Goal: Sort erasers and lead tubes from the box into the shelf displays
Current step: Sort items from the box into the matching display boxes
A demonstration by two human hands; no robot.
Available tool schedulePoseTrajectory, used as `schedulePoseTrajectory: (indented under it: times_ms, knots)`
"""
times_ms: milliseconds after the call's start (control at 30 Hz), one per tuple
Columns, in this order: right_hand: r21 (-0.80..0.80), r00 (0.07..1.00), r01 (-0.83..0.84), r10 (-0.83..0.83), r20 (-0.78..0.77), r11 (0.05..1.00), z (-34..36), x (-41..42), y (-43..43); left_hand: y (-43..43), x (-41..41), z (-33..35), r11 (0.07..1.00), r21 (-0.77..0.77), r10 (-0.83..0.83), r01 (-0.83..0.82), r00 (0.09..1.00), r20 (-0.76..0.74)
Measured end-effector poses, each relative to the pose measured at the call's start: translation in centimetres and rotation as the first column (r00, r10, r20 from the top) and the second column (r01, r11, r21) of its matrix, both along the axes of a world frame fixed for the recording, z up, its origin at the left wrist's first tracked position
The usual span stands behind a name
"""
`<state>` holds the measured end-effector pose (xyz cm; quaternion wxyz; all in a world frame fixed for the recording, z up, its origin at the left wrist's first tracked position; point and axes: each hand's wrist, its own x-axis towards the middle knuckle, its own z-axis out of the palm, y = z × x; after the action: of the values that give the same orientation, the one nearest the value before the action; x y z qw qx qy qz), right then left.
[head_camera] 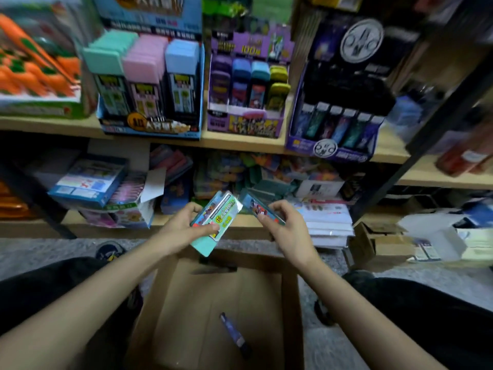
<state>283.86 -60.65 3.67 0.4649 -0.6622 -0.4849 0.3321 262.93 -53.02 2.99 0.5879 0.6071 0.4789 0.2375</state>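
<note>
Your left hand (181, 228) is curled round a mint eraser (216, 222). Your thumb lies on its front and your fingers are behind it. The eraser is tilted, with its top end up and to the right. It may be more than one pack, but that is hard to tell.

Your right hand (288, 232) pinches a blue eraser (259, 209) between thumb and fingers. The blue eraser is just beside the mint one, and their top ends nearly meet. Both are in the air above the far edge of the box (291, 316).

The box is open on the floor between your knees. One dark lead tube (235, 335) lies on its bottom, slanted.

Up on the shelf (240, 143) stand three displays. The blue display (149, 128) on the left holds rows of mint, pink and blue erasers. The purple display (246, 121) in the middle holds purple, blue and yellow ones. The dark display (330, 150) on the right holds a row of lead tubes.
</note>
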Motion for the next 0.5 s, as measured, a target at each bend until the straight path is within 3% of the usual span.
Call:
schedulePoseTrajectory:
  times_ms: [100, 233, 367, 500]
  knots:
    - [0.070, 0.995, -0.029, 0.022, 0.097, 0.997, 4.3, 1.1, 1.1, 1.5, -0.9, 2.8, 0.987, 0.142, -0.060, 0.069, 0.996, -0.071]
    - [0.109, 0.983, -0.106, 0.088, 0.161, 0.988, 9.4, 1.9, 2.5, 3.1, -1.6, 6.4, 0.972, 0.225, -0.056, 0.064, 0.997, -0.046]
    - [0.122, 0.970, -0.158, 0.130, 0.205, 0.980, 13.4, 2.0, 4.1, 4.7, -2.0, 8.9, 0.977, 0.214, -0.008, 0.002, 1.000, 0.025]
    - [0.175, 0.935, -0.181, 0.114, 0.336, 0.968, 17.2, 2.3, 5.9, 6.0, -2.3, 10.6, 0.965, 0.252, 0.077, -0.069, 0.997, -0.025]
